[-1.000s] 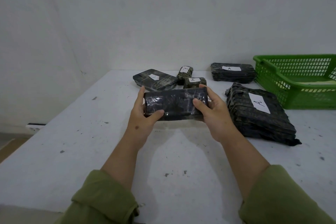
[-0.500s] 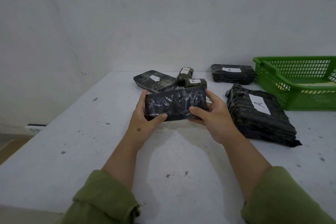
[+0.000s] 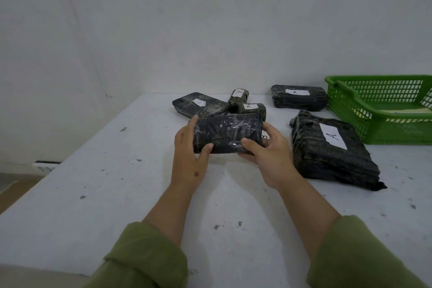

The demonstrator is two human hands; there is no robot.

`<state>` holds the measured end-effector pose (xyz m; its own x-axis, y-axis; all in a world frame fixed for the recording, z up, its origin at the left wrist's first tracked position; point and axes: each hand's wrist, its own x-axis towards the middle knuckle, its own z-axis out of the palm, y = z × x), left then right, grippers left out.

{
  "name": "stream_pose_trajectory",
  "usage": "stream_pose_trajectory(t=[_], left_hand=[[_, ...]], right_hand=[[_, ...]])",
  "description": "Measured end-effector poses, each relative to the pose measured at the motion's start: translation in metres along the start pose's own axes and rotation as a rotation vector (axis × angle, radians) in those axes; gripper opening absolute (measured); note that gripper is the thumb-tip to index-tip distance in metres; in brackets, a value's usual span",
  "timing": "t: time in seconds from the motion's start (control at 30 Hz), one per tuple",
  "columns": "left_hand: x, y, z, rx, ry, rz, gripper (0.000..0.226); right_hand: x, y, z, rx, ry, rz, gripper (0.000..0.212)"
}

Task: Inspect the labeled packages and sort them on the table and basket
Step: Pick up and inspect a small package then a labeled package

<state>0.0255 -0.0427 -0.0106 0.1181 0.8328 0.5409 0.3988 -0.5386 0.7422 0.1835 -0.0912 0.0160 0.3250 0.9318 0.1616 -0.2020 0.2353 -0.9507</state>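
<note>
Package (image 3: 228, 134) lies crosswise, long axis left-right, left hand (image 3: 189, 156) and right hand (image 3: 268, 156) gripping its ends.

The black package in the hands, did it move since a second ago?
Yes. Both hands have tipped the held package so its left end sits lower, and the right hand has slid further under it. The left hand still grips its end. The other packages and green basket stayed put.

Both hands, left (image 3: 187, 154) and right (image 3: 268, 159), hold a black package (image 3: 228, 133) above the table (image 3: 117, 194).
</note>
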Motion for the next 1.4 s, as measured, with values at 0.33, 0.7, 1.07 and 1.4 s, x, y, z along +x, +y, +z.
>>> stream_pose_trajectory(t=[0.33,0.7,1.07,1.4], left_hand=[[-0.002,0.005,0.004,-0.084,-0.244,-0.094,0.069],[-0.006,0.013,0.008,-0.241,-0.275,-0.022,0.075],[-0.008,0.019,0.007,-0.344,-0.300,-0.070,0.063],[-0.006,0.026,0.004,-0.514,-0.186,-0.147,0.033]], right_hand=[[-0.005,-0.002,0.005,0.291,-0.260,0.170,0.025],[-0.009,0.000,0.012,0.215,-0.205,0.013,0.018],[-0.005,-0.002,0.007,0.168,-0.141,-0.028,0.007],[0.000,0.000,0.001,0.132,-0.141,0.063,0.024]])
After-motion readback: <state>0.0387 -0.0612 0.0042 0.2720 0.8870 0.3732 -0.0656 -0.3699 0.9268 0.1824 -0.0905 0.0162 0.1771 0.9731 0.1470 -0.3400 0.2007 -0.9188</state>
